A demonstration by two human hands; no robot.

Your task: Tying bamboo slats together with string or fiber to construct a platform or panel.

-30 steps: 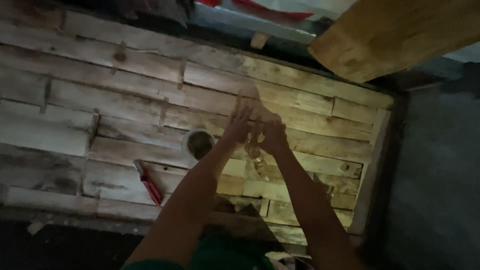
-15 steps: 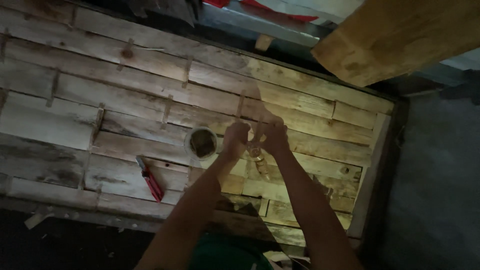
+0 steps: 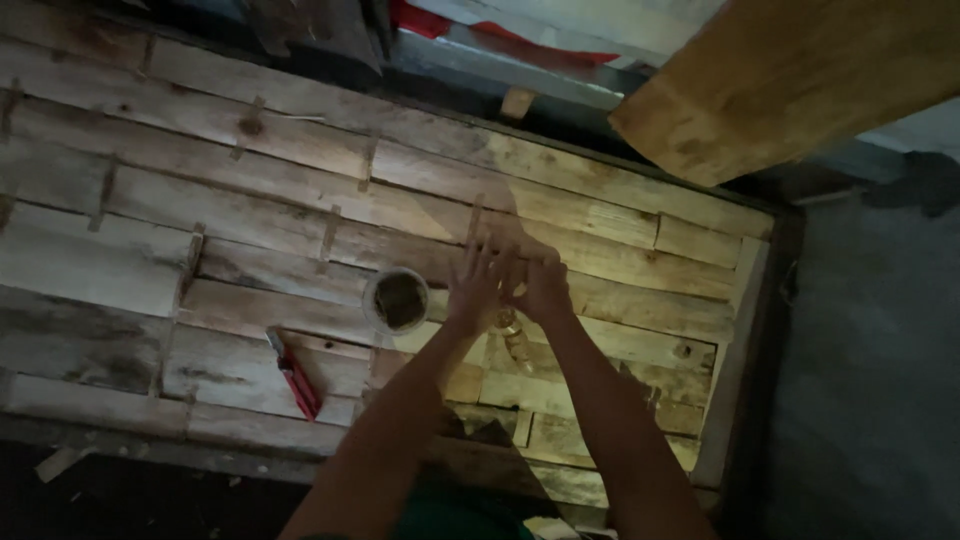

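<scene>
My left hand [image 3: 478, 285] and right hand [image 3: 545, 290] meet over the planks [image 3: 250, 215]; grip unclear; cup [image 3: 400, 300] and red tool [image 3: 295, 375] untouched.

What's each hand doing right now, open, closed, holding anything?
Left hand: open, fingers spread, over the wooden planks, near the round container.
Right hand: raised against the left; whether it grips anything cannot be told.

Head cam, top-down, near planks [image 3: 250, 215]
</scene>
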